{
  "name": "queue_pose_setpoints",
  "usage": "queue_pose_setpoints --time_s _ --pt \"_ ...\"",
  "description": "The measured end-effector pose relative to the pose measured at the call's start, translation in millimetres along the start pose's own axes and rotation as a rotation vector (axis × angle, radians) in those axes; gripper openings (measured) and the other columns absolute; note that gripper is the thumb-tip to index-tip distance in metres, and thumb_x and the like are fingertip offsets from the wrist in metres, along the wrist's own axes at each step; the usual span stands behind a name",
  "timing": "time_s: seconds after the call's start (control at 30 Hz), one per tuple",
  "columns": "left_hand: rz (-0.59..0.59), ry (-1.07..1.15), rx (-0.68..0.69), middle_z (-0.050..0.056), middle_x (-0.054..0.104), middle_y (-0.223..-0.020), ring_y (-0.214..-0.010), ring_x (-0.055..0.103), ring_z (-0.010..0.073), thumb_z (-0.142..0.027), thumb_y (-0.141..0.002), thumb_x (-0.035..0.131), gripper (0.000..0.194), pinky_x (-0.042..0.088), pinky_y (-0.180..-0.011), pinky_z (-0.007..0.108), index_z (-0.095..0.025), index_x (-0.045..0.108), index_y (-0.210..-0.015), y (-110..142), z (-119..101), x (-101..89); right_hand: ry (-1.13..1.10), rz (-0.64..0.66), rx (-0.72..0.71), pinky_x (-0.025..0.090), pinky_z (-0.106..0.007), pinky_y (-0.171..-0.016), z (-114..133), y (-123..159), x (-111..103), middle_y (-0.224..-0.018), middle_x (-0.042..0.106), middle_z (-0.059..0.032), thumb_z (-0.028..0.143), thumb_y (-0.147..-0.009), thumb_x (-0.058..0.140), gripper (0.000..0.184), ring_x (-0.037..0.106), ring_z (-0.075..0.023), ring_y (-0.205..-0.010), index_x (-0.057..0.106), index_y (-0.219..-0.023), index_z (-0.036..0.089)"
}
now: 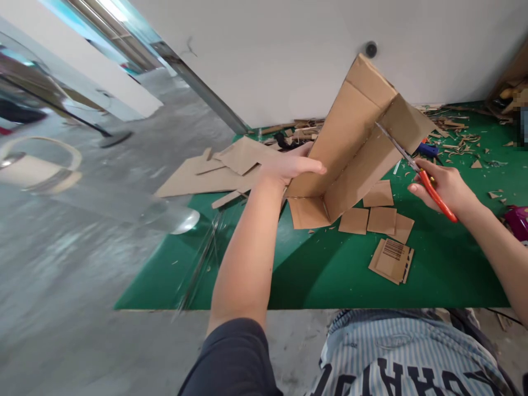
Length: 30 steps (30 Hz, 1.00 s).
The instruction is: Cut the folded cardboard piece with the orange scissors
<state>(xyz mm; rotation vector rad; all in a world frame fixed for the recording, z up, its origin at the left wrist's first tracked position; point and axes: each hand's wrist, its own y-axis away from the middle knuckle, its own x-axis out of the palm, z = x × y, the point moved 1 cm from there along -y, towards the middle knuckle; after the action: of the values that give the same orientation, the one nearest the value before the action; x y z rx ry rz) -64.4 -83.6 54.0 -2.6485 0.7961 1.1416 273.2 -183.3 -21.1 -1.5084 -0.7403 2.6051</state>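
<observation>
My left hand [295, 166] grips the left side of an open cardboard box [336, 148], with the thumb along the inside wall. The box is tilted above the table, its hollow facing me, and glue-like lines show along its inner seams. In my right hand [443, 186] is a pair of scissors [431, 190] with red handles. The blades point up and left, and their tips lie over the box's inside near its upper right panel. Whether the tips touch the cardboard I cannot tell. Below the box lie several small cardboard squares [381, 220] and a small stack with a barcode [391, 259].
The green table [330, 280] meets a white wall [289, 55]. Larger cardboard sheets [206, 173] lie at its left, scraps [454, 124] along the back. A blue tool [428, 149] sits behind my right hand, a purple object [517, 223] at the right edge. Blurred clear plastic [181, 219] shows at left.
</observation>
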Motion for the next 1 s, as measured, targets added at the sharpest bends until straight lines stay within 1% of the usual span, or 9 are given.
queue_pose_setpoints --time_s 0.07,0.13,0.27,0.33,0.47,0.63,0.73,0.9,1.0 --pt "0.018 0.054 0.010 0.014 0.073 -0.131 -0.124 0.070 0.0320 -0.049 -0.071 0.067 0.072 0.061 -0.096 0.042 -0.017 0.062 -0.136 -0.8 -6.3 -0.4 0.035 -0.027 0.019 0.058 -0.039 -0.071 1.2 -0.5 0.1 -0.087 0.078 -0.0099 0.075 -0.092 0.053 0.068 0.075 -0.0285 -0.076 0.069 -0.128 0.020" --pt "-0.042 0.032 0.079 0.012 0.072 -0.132 -0.129 0.066 0.0317 -0.050 -0.076 0.069 0.066 0.058 -0.102 0.041 -0.018 0.064 -0.132 -2.0 -14.0 -0.7 0.055 -0.042 0.036 0.058 -0.039 -0.070 2.3 -1.0 0.6 -0.086 0.078 -0.0098 0.073 -0.093 0.052 0.067 0.074 -0.0284 -0.074 0.069 -0.130 0.020" --pt "-0.207 -0.023 0.131 0.008 0.072 -0.123 -0.124 0.067 0.0279 -0.049 -0.089 0.059 0.047 0.057 -0.103 0.039 -0.017 0.066 -0.123 -6.1 -24.5 4.0 0.054 -0.056 0.053 0.057 -0.039 -0.070 4.0 -1.1 -0.3 -0.082 0.077 -0.0094 0.073 -0.093 0.051 0.068 0.072 -0.0269 -0.070 0.069 -0.129 0.019" --pt "-0.223 -0.003 0.158 0.007 0.073 -0.120 -0.123 0.067 0.0269 -0.048 -0.091 0.057 0.043 0.057 -0.103 0.039 -0.017 0.066 -0.120 -7.2 -26.7 7.3 0.028 -0.053 0.053 0.057 -0.038 -0.069 4.6 -1.0 -2.3 -0.081 0.076 -0.0090 0.075 -0.092 0.052 0.069 0.072 -0.0258 -0.069 0.069 -0.128 0.018" --pt "-0.161 0.052 0.167 0.006 0.073 -0.118 -0.122 0.067 0.0271 -0.043 -0.093 0.056 0.040 0.057 -0.101 0.040 -0.016 0.066 -0.120 -1.9 -29.8 7.3 0.000 -0.030 0.037 0.056 -0.036 -0.068 5.7 -0.9 -5.1 -0.080 0.075 -0.0074 0.078 -0.089 0.056 0.068 0.071 -0.0241 -0.067 0.071 -0.122 0.021" --pt "-0.123 0.071 0.103 0.004 0.072 -0.108 -0.121 0.068 0.0299 -0.039 -0.092 0.058 0.037 0.059 -0.097 0.042 -0.016 0.066 -0.119 7.1 -32.0 1.1 -0.091 0.040 0.058 0.056 -0.035 -0.066 3.3 -0.8 -0.2 -0.079 0.074 -0.0062 0.078 -0.088 0.058 0.072 0.069 -0.0220 -0.064 0.069 -0.128 0.020" --pt "-0.087 0.128 0.118 0.003 0.073 -0.103 -0.117 0.071 0.0302 -0.042 -0.090 0.061 0.036 0.061 -0.095 0.042 -0.017 0.068 -0.116 5.0 -28.5 1.2 -0.101 0.085 0.049 0.057 -0.037 -0.069 -0.5 -0.1 1.8 -0.083 0.075 -0.0080 0.080 -0.085 0.059 0.078 0.073 -0.0253 -0.070 0.067 -0.132 0.018" --pt "-0.015 0.212 0.171 0.005 0.075 -0.100 -0.110 0.074 0.0308 -0.047 -0.088 0.063 0.042 0.063 -0.091 0.045 -0.016 0.069 -0.117 -4.8 -18.0 7.3 -0.167 0.184 0.048 0.059 -0.040 -0.071 -7.5 3.3 3.0 -0.091 0.077 -0.0116 0.082 -0.085 0.059 0.089 0.076 -0.0320 -0.082 0.057 -0.145 0.017" --pt "0.010 0.216 0.204 0.004 0.075 -0.103 -0.112 0.074 0.0305 -0.046 -0.089 0.063 0.042 0.063 -0.092 0.047 -0.017 0.068 -0.120 -7.6 -14.5 10.5 -0.200 0.169 0.027 0.058 -0.041 -0.074 -6.6 4.0 3.4 -0.090 0.077 -0.0113 0.079 -0.084 0.063 0.087 0.075 -0.0327 -0.082 0.056 -0.144 0.017"
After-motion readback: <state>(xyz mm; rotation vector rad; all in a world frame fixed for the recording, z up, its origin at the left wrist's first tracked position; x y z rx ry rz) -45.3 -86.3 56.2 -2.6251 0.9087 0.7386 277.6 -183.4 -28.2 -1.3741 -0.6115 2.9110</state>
